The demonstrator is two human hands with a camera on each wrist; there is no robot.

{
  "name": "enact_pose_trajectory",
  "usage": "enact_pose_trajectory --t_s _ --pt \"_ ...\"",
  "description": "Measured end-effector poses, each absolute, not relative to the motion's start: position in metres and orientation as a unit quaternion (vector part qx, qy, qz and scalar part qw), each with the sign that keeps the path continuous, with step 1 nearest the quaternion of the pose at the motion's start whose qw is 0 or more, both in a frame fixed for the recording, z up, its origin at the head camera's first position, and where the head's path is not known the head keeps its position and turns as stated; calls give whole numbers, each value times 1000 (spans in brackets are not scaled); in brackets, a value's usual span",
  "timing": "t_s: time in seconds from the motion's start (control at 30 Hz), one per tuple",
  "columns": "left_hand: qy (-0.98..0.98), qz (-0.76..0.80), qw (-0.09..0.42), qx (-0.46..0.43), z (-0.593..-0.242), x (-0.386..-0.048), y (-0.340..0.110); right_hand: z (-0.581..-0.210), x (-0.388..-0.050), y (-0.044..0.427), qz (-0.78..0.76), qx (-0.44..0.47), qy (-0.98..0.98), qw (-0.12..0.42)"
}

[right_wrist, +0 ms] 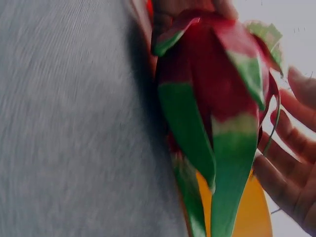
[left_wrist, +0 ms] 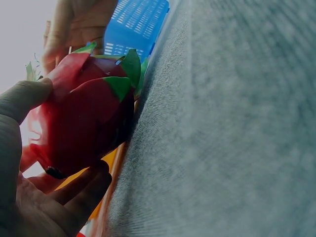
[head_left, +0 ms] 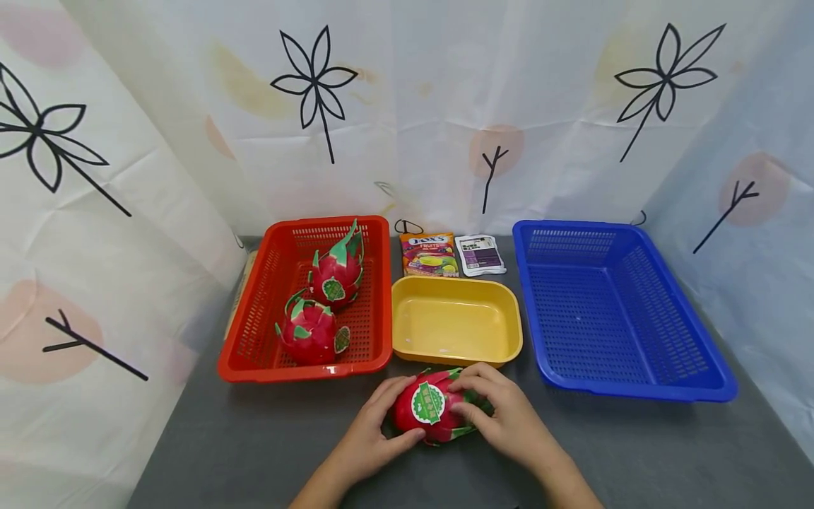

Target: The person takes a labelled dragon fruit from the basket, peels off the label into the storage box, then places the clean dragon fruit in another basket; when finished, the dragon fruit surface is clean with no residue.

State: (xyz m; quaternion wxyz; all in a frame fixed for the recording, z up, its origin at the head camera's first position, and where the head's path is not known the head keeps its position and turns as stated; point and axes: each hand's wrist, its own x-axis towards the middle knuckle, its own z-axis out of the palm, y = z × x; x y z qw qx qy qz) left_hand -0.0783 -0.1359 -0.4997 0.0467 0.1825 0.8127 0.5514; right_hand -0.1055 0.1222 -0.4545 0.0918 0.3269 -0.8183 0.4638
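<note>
- Right up front, the grey table [head_left: 461,484], and two bare hands meet over one dragon fruit [head_left: 439,417], low at the surface; whether it rests or is just lifted, I can't tell.
- Left hand [head_left: 375,433] is gripping! Thumb on the near side, fingers curled round the left end.
- Right hand [head_left: 502,417] holds too, fingers bent over the leafy end, thumb beside them.
- Between them, the green-and-white sticker [head_left: 428,403] shows on the red skin.
- Just beyond, the yellow tub [head_left: 456,358] sits between two baskets.
- To its left, the red basket [head_left: 305,375]: one fruit [head_left: 310,338] near the front rim, another fruit [head_left: 335,278] just behind.
- Over right, the blue basket [head_left: 585,311], its slatted floor in view.
- Behind the tub, the FOX'S packet [head_left: 429,256] and a white-and-purple packet [head_left: 480,255], side by side.
- At the back, a flower-printed curtain [head_left: 394,85].
</note>
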Motion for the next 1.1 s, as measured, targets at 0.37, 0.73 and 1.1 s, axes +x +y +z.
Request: enact_pose_trajectory --t_s 0.37,0.73,1.1 --pt "793 578 35 189 -501 -79 -136 -433 -104 94 469 231 -852 21" --pt "789 578 15 206 -503 -78 -137 -421 -107 73 455 128 -880 -34" --pt "792 578 19 194 -502 -80 -137 -411 -107 73 527 122 -838 -80"
